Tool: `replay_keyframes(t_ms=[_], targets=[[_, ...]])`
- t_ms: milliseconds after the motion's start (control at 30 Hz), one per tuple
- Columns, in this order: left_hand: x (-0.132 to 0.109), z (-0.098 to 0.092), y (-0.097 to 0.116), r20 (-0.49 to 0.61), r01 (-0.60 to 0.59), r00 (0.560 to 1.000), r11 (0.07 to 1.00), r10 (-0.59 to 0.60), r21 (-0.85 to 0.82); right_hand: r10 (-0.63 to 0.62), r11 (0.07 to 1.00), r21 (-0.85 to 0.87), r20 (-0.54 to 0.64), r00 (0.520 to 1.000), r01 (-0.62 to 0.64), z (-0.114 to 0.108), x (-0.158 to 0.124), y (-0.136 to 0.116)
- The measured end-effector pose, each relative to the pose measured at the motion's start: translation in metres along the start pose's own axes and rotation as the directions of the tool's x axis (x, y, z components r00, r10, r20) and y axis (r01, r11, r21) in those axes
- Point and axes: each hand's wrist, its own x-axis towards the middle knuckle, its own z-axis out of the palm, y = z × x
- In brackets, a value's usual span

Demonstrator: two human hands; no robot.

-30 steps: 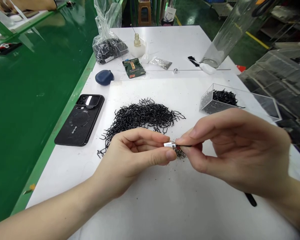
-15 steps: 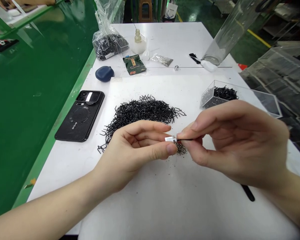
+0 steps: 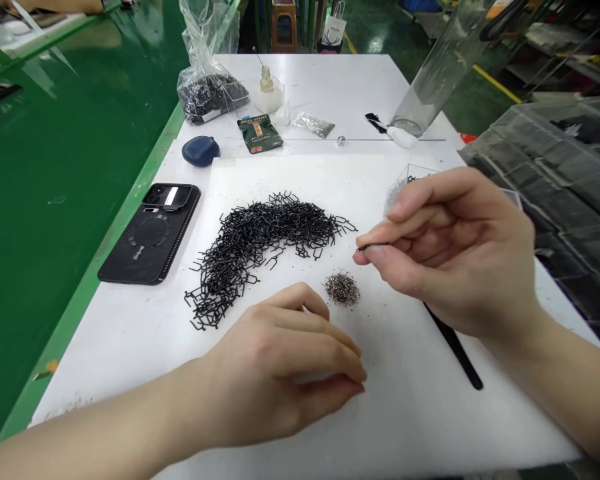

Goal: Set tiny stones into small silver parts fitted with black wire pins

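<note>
A thin black sliver-like piece (image 3: 373, 247) sits nearly level, pinched between the right hand's (image 3: 450, 253) thumb and fingertips. A heap of thin, black, bent and forked pieces (image 3: 260, 233) lies loosely tangled, curving behind and left of a small, roundish pile of tiny brown-and-silver grains (image 3: 343, 289), some strays around it.

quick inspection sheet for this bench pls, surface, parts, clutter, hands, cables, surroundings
Surface: white table, dark specks scattered around the beads
Job's things: pile of black forked pieces; heap of tiny beads
Clutter: phone, blue case and green packet
Left hand: fingers curled over the table; cannot tell if it holds anything
Right hand: pinches a thin black piece
Cables: nothing seen
Surroundings: green floor; brown stool beyond the table
</note>
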Motion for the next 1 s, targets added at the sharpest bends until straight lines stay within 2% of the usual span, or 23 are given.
replay_keyframes(t_ms=[67, 300, 400, 467, 533, 667, 1000], targets=[[-0.004, 0.003, -0.002, 0.058, -0.022, 0.998, 0.996, 0.017, 0.083, -0.011, 1.000, 0.024, 0.007, 1.000, 0.010, 0.002, 0.000, 0.000], [-0.006, -0.004, 0.000, 0.074, 0.010, 0.997, 0.988, -0.022, 0.156, -0.061, 0.996, 0.058, -0.004, 0.998, 0.061, 0.007, -0.005, 0.002], [-0.007, -0.007, 0.003, -0.095, 0.061, 0.994, 0.988, -0.048, 0.140, -0.046, 0.998, 0.045, -0.012, 0.999, 0.047, 0.007, -0.006, 0.002], [-0.008, -0.008, 0.005, -0.239, 0.097, 0.969, 0.990, -0.071, 0.100, -0.041, 0.998, 0.045, -0.017, 0.999, 0.042, 0.007, -0.006, 0.001], [-0.009, -0.008, 0.005, -0.306, 0.115, 0.947, 0.992, -0.095, 0.048, -0.041, 0.998, 0.052, -0.017, 0.999, 0.042, 0.008, -0.007, -0.001], [-0.011, -0.006, 0.005, -0.281, 0.110, 0.953, 0.994, -0.114, -0.030, -0.039, 0.997, 0.062, -0.017, 0.999, 0.040, 0.010, -0.007, -0.002], [-0.010, -0.006, 0.000, -0.263, 0.124, 0.955, 0.991, -0.134, -0.052, -0.016, 0.998, 0.063, -0.016, 1.000, 0.017, 0.009, -0.005, -0.007]])
